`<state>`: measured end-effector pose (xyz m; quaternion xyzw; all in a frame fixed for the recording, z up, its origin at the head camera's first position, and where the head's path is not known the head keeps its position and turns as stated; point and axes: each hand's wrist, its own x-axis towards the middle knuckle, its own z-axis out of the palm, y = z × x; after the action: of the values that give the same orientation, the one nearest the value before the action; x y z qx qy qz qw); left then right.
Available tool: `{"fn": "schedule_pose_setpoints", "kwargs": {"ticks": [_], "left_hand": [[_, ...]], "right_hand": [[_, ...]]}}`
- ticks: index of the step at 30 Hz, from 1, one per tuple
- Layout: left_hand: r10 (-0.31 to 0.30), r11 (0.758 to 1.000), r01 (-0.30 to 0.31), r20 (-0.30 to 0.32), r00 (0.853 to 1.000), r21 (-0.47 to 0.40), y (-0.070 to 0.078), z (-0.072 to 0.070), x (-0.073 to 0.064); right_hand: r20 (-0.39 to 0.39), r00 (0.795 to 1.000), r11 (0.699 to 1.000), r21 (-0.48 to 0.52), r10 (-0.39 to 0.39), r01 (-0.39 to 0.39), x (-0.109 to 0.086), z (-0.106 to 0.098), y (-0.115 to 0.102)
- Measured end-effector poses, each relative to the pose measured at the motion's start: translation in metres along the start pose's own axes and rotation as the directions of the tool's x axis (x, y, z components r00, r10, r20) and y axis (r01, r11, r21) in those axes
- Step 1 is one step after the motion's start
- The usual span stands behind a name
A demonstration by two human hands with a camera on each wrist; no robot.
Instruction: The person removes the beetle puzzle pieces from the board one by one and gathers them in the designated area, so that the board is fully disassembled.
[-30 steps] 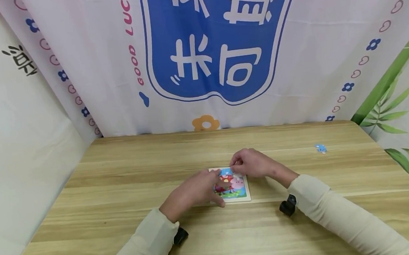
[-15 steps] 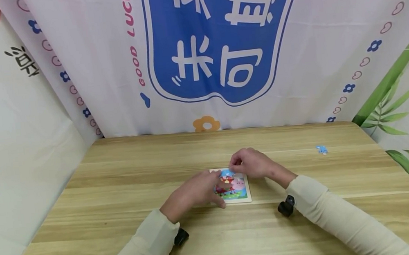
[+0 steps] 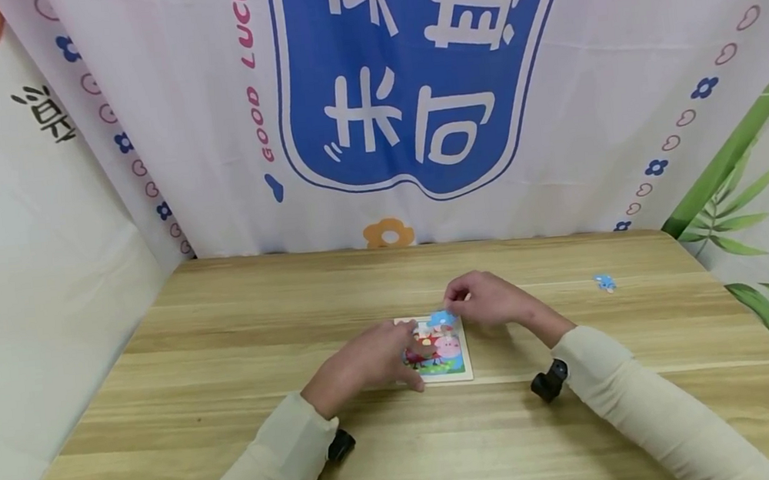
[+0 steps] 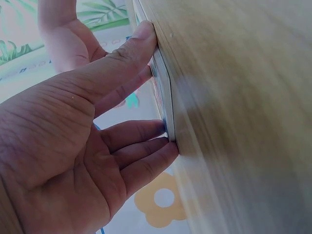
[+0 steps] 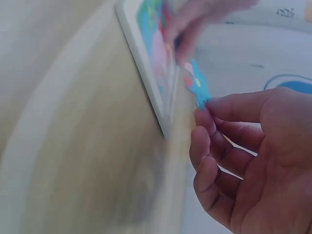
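Observation:
A small square jigsaw board (image 3: 468,363) with a pink pig picture and a pale rim lies on the table. My left hand (image 3: 371,361) rests over its left side, fingers and thumb spread fairly straight; in the left wrist view the fingertips (image 4: 161,129) touch the board's edge. My right hand (image 3: 494,299) pinches a blue jigsaw piece (image 5: 200,87) between thumb and index finger. In the head view this piece overlaps the board's far right part, and a pale patch shows in the picture's top row. The right hand's other fingers are curled loosely.
Another blue jigsaw piece (image 3: 605,282) lies at the far right of the wooden table (image 3: 239,316). A printed cloth (image 3: 207,133) hangs behind the table's back edge, with more cloth on both sides.
My right hand has moved a little to the right, bringing the pinched blue piece up off the picture's top row. The left hand stays in place on the board.

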<state>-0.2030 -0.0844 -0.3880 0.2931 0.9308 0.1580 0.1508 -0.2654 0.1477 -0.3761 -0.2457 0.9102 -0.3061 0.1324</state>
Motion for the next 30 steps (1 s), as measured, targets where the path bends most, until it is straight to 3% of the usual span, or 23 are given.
{"fn": "schedule_pose_setpoints", "kwargs": {"ticks": [8,17,30], "left_hand": [[0.0,1.0,0.0,-0.011,1.0,0.014,0.001,0.001,-0.001],[-0.014,0.999,0.014,-0.01,1.0,0.029,0.001,0.001,-0.003],[-0.025,0.999,0.025,0.015,1.0,0.029,0.002,0.001,-0.004]], "right_hand": [[-0.002,1.0,1.0,-0.017,0.009,-0.009,-0.014,-0.026,0.029],[-0.011,0.996,0.995,-0.045,0.091,-0.091,-0.034,-0.058,0.074],[-0.05,0.981,0.971,-0.14,0.188,-0.193,-0.051,-0.102,0.116]]}}
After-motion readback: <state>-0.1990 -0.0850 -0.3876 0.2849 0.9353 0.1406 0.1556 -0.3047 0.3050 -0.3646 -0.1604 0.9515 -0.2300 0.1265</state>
